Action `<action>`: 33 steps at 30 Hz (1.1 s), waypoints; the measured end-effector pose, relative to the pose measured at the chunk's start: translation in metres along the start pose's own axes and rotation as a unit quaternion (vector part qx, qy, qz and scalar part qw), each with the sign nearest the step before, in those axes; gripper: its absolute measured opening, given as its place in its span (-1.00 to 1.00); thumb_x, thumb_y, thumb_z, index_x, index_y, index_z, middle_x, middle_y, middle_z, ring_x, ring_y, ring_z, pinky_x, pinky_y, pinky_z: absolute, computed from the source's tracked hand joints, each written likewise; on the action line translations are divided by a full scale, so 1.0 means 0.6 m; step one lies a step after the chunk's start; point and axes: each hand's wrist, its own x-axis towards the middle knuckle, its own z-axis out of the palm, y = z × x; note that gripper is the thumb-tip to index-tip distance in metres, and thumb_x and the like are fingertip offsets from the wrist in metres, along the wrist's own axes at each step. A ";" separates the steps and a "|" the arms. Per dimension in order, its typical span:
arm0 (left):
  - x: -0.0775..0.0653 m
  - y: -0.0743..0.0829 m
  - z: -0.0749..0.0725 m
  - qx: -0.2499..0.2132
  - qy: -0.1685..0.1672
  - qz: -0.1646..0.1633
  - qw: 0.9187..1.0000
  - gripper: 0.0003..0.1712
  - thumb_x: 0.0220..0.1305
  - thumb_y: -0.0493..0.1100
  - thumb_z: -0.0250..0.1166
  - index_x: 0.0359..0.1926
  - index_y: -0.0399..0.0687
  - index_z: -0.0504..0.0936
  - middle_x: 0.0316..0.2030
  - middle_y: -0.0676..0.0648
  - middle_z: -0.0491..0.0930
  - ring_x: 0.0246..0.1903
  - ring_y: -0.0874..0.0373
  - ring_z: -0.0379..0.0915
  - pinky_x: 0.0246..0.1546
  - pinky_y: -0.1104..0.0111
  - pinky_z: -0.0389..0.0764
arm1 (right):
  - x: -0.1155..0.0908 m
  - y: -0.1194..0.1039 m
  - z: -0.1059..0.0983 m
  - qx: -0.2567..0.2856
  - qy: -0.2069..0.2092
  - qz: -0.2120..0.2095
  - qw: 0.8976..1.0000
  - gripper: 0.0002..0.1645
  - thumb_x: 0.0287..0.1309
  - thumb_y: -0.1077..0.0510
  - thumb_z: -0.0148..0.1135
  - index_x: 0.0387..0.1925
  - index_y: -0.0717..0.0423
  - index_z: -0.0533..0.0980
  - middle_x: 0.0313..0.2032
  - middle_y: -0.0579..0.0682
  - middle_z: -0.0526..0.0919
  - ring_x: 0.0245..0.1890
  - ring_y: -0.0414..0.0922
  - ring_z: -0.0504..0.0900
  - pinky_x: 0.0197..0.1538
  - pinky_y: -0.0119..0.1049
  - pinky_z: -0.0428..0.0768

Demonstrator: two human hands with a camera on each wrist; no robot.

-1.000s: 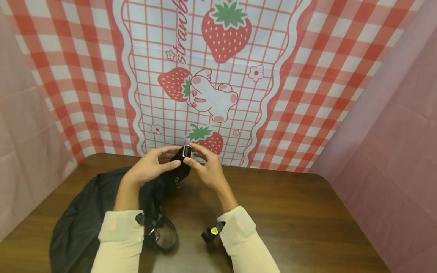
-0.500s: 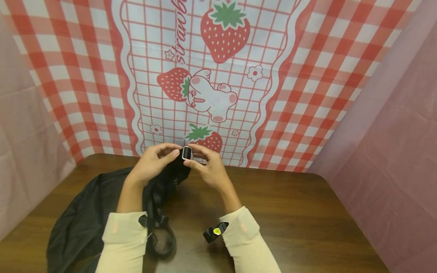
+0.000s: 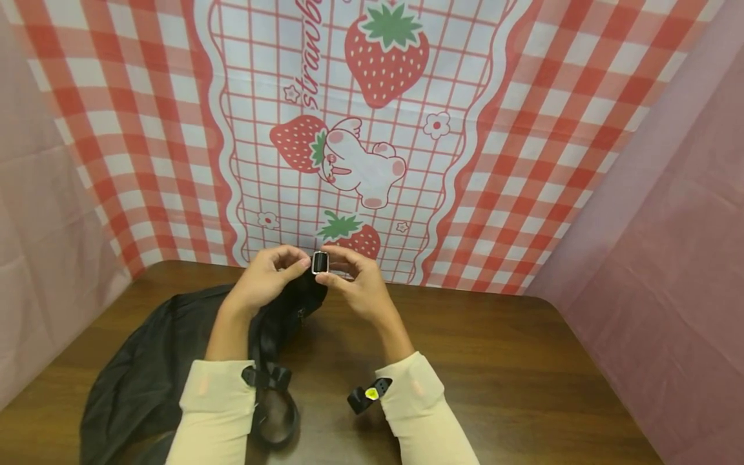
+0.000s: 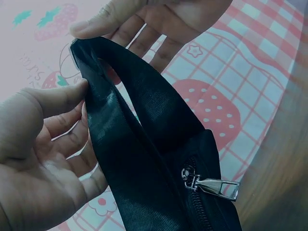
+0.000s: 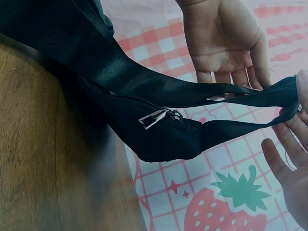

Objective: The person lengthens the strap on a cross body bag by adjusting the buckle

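Note:
A black fabric bag [image 3: 157, 361] lies on the table's left side, and its end with a strap is raised between both hands. The right hand [image 3: 364, 287] pinches a silver rectangular buckle [image 3: 320, 263] between thumb and forefinger. Right beside the buckle, the left hand [image 3: 266, 278] pinches the black strap [image 4: 115, 144] between thumb and fingers. In the left wrist view the strap loops back to the bag's end, near a metal zipper pull [image 4: 219, 187]. The same zipper pull [image 5: 153, 118] hangs near the bag's tip in the right wrist view.
The brown wooden table [image 3: 494, 368] spreads under the arms. A thin black strap loop [image 3: 279, 420] shows beside the left sleeve. A red-and-white strawberry cloth [image 3: 372, 148] stands behind the table, with pink cloth [image 3: 657, 258] at the sides.
The left hand has shifted slightly right, its thumb moving up along the strap to the buckle's edge. The right hand has turned the buckle a little and keeps hold of it.

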 end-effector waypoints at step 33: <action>0.009 -0.008 -0.001 -0.136 -0.066 -0.107 0.983 -0.63 0.57 -0.09 0.16 0.09 -0.35 0.61 -0.13 -0.08 0.67 -0.18 0.11 0.60 -0.13 0.30 0.64 | -0.004 0.016 -0.009 -0.020 -0.019 0.008 1.000 -0.48 0.25 0.23 0.41 0.23 0.20 0.55 0.14 0.10 0.65 0.14 0.13 0.64 0.04 -0.18 0.68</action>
